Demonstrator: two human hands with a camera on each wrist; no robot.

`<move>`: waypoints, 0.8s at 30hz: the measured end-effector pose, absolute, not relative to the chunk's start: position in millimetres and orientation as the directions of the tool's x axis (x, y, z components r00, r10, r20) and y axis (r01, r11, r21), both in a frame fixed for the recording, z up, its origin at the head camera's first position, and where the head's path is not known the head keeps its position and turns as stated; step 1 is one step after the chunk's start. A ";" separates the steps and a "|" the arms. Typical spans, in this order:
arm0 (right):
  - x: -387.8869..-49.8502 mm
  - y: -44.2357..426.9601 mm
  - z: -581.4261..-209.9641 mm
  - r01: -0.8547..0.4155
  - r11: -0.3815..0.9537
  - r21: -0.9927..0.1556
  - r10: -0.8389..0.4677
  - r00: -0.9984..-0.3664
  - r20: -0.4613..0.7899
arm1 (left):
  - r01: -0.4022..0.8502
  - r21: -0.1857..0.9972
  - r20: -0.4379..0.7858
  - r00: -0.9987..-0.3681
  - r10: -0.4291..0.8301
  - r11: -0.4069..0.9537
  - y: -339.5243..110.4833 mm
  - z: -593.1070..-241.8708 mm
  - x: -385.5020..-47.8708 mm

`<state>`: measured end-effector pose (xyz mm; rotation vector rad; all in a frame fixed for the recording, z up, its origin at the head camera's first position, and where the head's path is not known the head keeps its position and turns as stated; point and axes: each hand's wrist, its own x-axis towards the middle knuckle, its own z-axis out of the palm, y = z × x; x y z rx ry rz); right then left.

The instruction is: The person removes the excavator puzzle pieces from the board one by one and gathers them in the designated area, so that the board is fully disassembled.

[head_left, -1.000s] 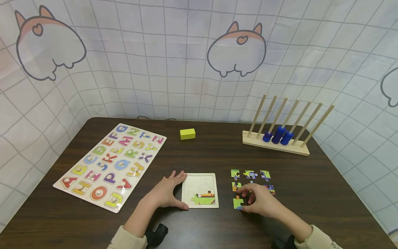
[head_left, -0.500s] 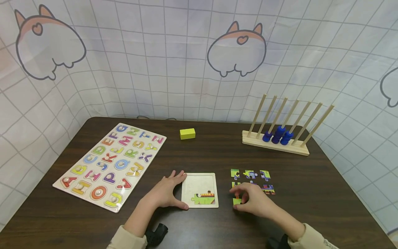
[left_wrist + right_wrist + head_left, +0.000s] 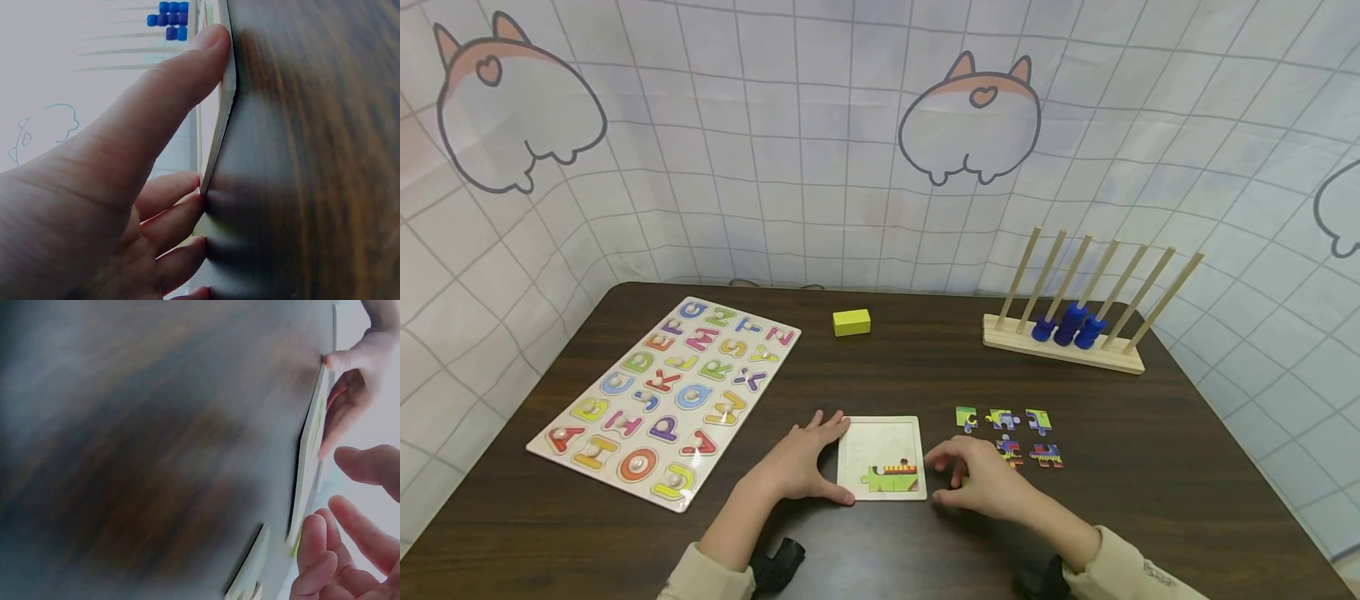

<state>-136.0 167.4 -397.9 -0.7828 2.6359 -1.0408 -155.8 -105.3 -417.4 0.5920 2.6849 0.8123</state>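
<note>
A pale square jigsaw tray (image 3: 880,446) lies flat on the table, with a green and striped picture section (image 3: 891,477) fitted in its lower right. My left hand (image 3: 797,467) is spread along the tray's left side, thumb at the near corner, fingertips touching the edge. My right hand (image 3: 981,479) hovers just right of the tray, fingers loosely bent. In the right wrist view its thumb (image 3: 372,465) stands apart from the fingers with nothing between them. Several loose jigsaw pieces (image 3: 1002,419) lie behind and beyond that hand, which hides others.
At left lies an alphabet peg board (image 3: 677,392). A yellow block (image 3: 852,322) stands at the back middle. The wooden rod stand (image 3: 1063,346) with blue beads is at the back right. A patterned cloth (image 3: 835,150) hangs behind the table.
My right hand has moved left from the loose pieces towards the tray, uncovering a middle-row piece. The left hand and the tray have stayed in place.
</note>
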 end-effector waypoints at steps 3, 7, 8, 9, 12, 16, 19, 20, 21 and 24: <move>-137.2 160.4 -398.9 -0.422 0.609 -0.672 -0.558 -0.830 0.015 | 0.297 0.578 -0.146 -0.879 0.454 0.760 -105.2 -416.8 -155.4; -139.4 150.5 -400.1 -0.436 0.600 -0.670 -0.574 -0.819 0.019 | 0.295 0.574 -0.149 -0.880 0.452 0.764 -105.5 -416.6 -155.7; -140.0 148.0 -400.5 -0.439 0.599 -0.670 -0.578 -0.816 0.018 | 0.297 0.573 -0.147 -0.880 0.452 0.764 -105.6 -416.6 -155.8; -140.7 145.4 -400.9 -0.440 0.595 -0.673 -0.582 -0.813 0.018 | 0.299 0.571 -0.145 -0.880 0.453 0.764 -105.8 -416.6 -155.9; -142.5 137.9 -401.3 -0.439 0.586 -0.681 -0.592 -0.806 0.009 | 0.304 0.571 -0.138 -0.880 0.455 0.762 -106.1 -416.2 -156.0; -144.7 128.9 -400.8 -0.426 0.601 -0.676 -0.589 -0.808 -0.014 | 0.300 0.574 -0.143 -0.879 0.455 0.762 -106.1 -416.6 -156.4; -146.8 122.7 -400.8 -0.424 0.616 -0.663 -0.585 -0.811 -0.025 | 0.293 0.573 -0.155 -0.879 0.452 0.765 -105.9 -416.9 -156.9; -147.4 120.7 -400.8 -0.423 0.619 -0.661 -0.585 -0.811 -0.029 | 0.290 0.572 -0.159 -0.879 0.450 0.767 -105.9 -417.0 -157.1; -148.1 118.9 -400.9 -0.425 0.624 -0.656 -0.586 -0.810 -0.032 | 0.288 0.572 -0.160 -0.879 0.449 0.768 -105.8 -417.2 -157.2; -149.3 114.3 -400.9 -0.413 0.633 -0.655 -0.585 -0.809 -0.054 | 0.287 0.573 -0.162 -0.878 0.450 0.768 -105.7 -417.3 -157.5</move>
